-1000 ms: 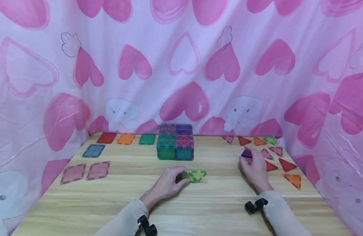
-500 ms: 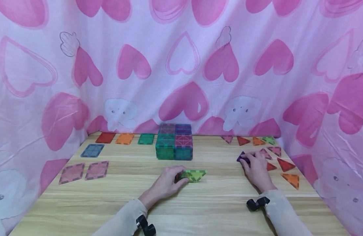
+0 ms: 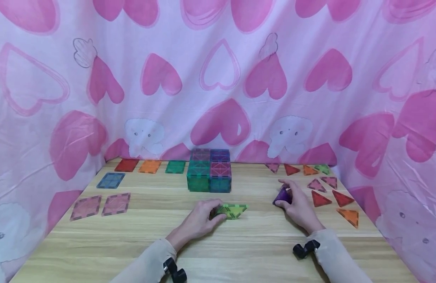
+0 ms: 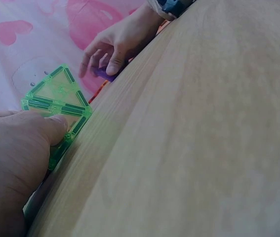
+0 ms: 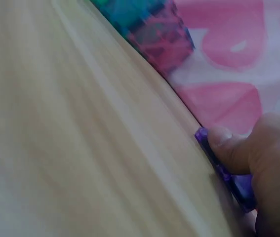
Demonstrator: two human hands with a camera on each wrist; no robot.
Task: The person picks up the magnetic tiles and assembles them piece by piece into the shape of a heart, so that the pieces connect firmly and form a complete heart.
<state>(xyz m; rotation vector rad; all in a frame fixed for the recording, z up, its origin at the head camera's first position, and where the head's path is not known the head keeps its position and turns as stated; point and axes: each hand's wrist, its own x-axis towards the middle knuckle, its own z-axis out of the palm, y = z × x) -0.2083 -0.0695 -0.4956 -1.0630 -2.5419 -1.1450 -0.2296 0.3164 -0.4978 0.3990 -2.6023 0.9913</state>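
Observation:
My left hand grips light-green see-through magnetic tiles in front of the middle of the table. The left wrist view shows triangular frames joined along a dark-striped edge, with the thumb against the lower part. On the right, my right hand pinches a purple triangular magnetic tile between thumb and fingers. In the right wrist view the thumb presses on this purple tile, close over the tabletop; the fingers behind it are hidden. A block of coloured magnetic tiles stands beyond and between both hands.
Loose triangle tiles lie at the right, among them a red triangle and an orange triangle. Square tiles lie at the left, including a blue square and a pink square. A heart-patterned curtain surrounds the table's far sides.
My right hand has drawn the purple triangle tile left and nearer, away from the other triangles, uncovering the red one. My left hand keeps its hold on the green tiles, almost unmoved.

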